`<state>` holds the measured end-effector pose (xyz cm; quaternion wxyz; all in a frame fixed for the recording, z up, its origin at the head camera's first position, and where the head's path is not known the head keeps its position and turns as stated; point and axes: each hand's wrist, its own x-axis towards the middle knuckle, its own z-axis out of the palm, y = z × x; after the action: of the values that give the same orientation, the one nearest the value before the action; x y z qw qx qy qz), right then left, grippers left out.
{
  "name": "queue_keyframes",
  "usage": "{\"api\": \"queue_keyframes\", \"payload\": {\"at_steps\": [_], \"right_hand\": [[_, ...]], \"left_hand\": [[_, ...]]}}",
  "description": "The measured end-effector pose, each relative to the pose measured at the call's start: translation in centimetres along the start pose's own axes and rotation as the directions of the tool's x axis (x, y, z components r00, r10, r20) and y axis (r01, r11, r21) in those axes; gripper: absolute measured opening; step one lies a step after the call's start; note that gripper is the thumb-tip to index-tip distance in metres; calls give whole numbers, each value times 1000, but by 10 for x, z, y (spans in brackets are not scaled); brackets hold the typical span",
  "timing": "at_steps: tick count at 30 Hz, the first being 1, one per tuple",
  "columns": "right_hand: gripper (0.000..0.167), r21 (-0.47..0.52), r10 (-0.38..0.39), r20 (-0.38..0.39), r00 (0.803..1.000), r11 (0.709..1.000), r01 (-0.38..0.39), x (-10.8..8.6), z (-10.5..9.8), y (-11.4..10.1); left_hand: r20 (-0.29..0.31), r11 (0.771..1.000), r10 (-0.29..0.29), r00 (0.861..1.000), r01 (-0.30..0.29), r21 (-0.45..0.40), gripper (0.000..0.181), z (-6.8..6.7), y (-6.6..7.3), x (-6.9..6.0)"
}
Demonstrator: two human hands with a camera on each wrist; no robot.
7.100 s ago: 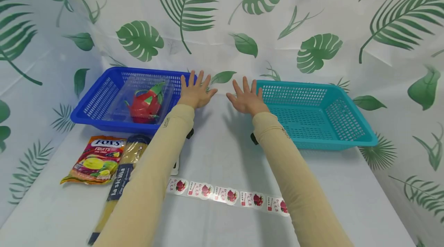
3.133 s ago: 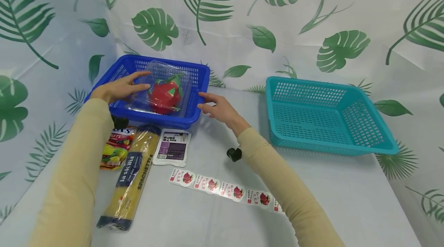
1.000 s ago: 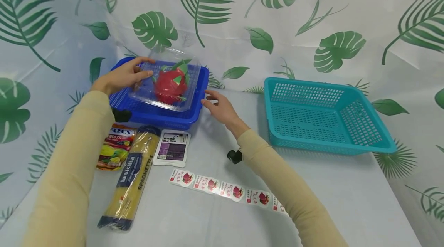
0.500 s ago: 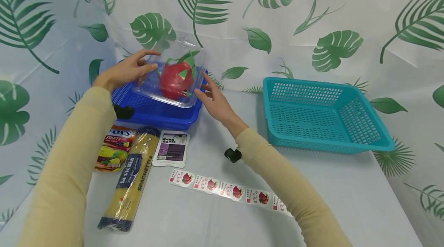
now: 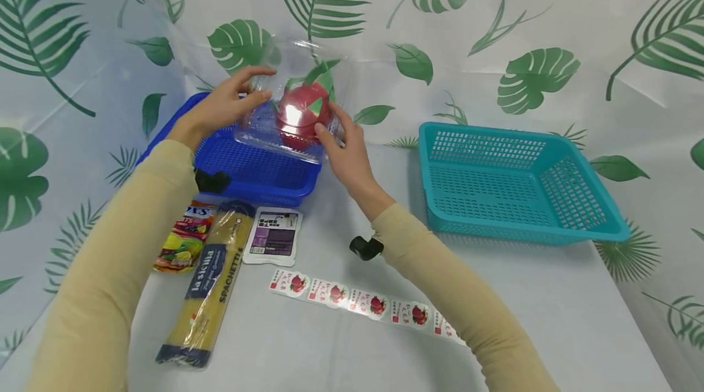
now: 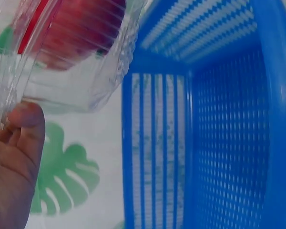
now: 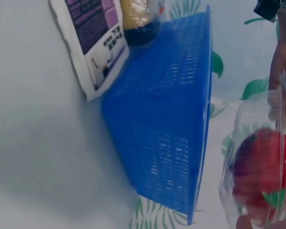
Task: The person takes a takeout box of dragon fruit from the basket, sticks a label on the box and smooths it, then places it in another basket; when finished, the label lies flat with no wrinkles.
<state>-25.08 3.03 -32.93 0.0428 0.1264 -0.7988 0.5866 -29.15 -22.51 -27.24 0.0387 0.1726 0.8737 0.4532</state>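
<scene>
While the clear box is being pinched by both hands above the left basket, level handling is being advised.

The head camera faces forward and down over the bench, while both wrist cameras look closely at the clear box and blue basket.

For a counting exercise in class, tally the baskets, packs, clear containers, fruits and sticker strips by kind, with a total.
Baskets: 2 (blue basket, teal basket)
Packs: 3 (colourful bag, spaghetti pack, purple-and-white packet)
Clear container: 1
Red fruit: 1
Sticker strip: 1
Total: 8
</scene>
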Motion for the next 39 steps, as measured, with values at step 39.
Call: {"api": "queue_keyframes", "payload": {"at_steps": [39], "right_hand": [[58, 19, 158, -49, 986, 987, -158, -48, -78, 10]], "left_hand": [[-26, 973, 26, 999, -31, -230, 63, 115, 24, -14]]}}
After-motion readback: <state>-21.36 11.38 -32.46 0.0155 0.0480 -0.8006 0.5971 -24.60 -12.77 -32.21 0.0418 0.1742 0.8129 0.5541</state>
